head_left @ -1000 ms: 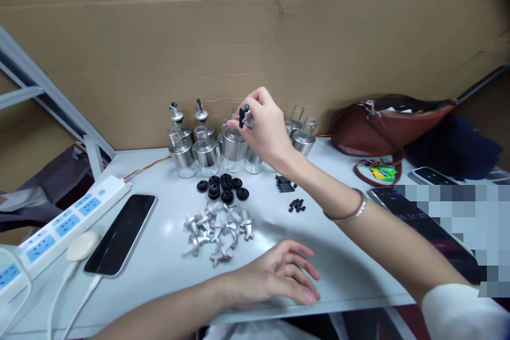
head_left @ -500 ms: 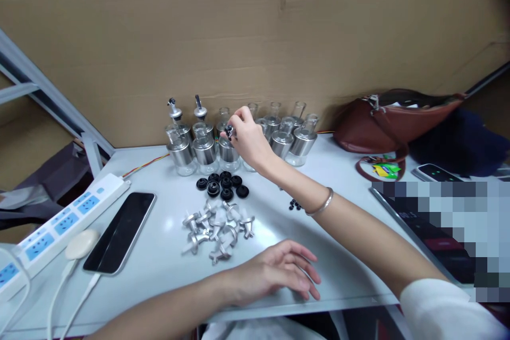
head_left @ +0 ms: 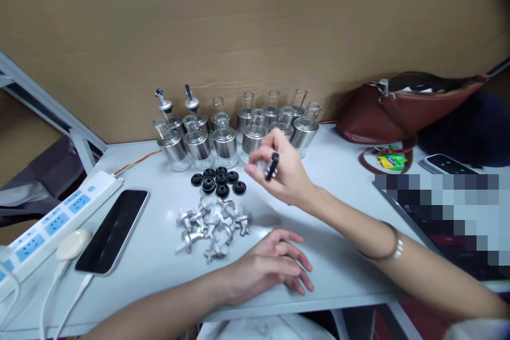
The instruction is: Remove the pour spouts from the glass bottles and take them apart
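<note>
Above the table, in front of the bottles, my right hand [head_left: 285,170] is closed around a bottle pourer [head_left: 271,167]; its black flap shows, while the rest is mostly hidden by my fingers. My left hand [head_left: 271,265] rests near the table's front edge, fingers apart and holding nothing. Close to it lies a heap of silver pourer spouts [head_left: 213,223]. Behind these sit several black rubber stoppers [head_left: 207,184]. Glass bottles with steel sleeves [head_left: 225,141] stand in two rows at the back; two at the rear left carry pourers [head_left: 192,102].
On the left lie a black phone [head_left: 113,231] and a white power strip [head_left: 59,223] with cables. A brown handbag [head_left: 370,111] and a green-yellow packet [head_left: 392,162] are at the right, near a dark-screened device [head_left: 422,228]. Cardboard [head_left: 223,26] rises behind the table.
My right hand has moved right and toward me, away from the bottles, with the pourer in its fingers. The left hand stays nearly in place. The view has shifted slightly.
</note>
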The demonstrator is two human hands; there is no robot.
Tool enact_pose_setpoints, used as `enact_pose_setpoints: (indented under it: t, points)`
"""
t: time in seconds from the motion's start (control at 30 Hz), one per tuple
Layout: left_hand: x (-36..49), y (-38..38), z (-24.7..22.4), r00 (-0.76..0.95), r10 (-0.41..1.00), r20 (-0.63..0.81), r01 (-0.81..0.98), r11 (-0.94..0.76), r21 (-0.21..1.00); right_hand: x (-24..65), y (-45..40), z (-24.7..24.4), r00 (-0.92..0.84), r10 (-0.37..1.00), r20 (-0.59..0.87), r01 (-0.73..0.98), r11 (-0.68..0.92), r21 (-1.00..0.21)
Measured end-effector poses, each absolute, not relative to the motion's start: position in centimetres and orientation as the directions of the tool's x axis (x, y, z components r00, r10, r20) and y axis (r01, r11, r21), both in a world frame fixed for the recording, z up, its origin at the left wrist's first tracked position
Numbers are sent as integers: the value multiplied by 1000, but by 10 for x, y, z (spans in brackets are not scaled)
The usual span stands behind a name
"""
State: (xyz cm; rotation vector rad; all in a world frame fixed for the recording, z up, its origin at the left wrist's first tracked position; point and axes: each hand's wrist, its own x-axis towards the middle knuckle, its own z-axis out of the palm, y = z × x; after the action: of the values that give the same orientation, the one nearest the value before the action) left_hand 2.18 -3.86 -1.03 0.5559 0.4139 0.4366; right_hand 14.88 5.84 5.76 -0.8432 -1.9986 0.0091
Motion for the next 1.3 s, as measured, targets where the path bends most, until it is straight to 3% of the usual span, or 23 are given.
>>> enact_pose_setpoints:
  t: [0.07, 0.17, 0.27, 0.57, 0.73, 0.83, 0.93, 1.1, 1.23, 1.3]
  points:
    - [23, -38, -11, 827, 507, -243, -308, 770, 559, 165, 40, 46, -422, 635, 647, 466, 764, -447]
    - [24, -37, -9, 808, 529, -259, -325, 767, 554, 182, 21, 31, -461, 763, 453, 434, 639, -635]
    - [24, -36, -6, 789, 544, -286, -329, 767, 551, 186, 12, 21, -481, 795, 370, 417, 579, -701]
    - [20, -37, -5, 773, 529, -351, -311, 798, 517, 186, 7, 20, -561, 632, 534, 440, 775, -454]
    - [18, -35, -3, 797, 487, -358, -313, 839, 445, 187, 10, 20, -659, 548, 516, 377, 833, -404]
    - [19, -34, -1, 779, 521, -350, -303, 801, 516, 187, 11, 21, -675, 558, 483, 442, 830, -341]
    - [19, -33, -2, 792, 516, -326, -242, 756, 608, 185, 10, 22, -717, 536, 445, 508, 840, -192]
    - [15, -32, -2, 811, 474, -343, -79, 670, 739, 183, 3, 21, -716, 452, 532, 528, 849, -12]
    - [14, -33, 3, 819, 446, -362, 2, 628, 778, 179, -1, 19, -687, 399, 607, 496, 868, -10]
    - [14, -34, 7, 810, 452, -372, 30, 603, 797, 178, -3, 20, -625, 449, 639, 465, 871, -158]
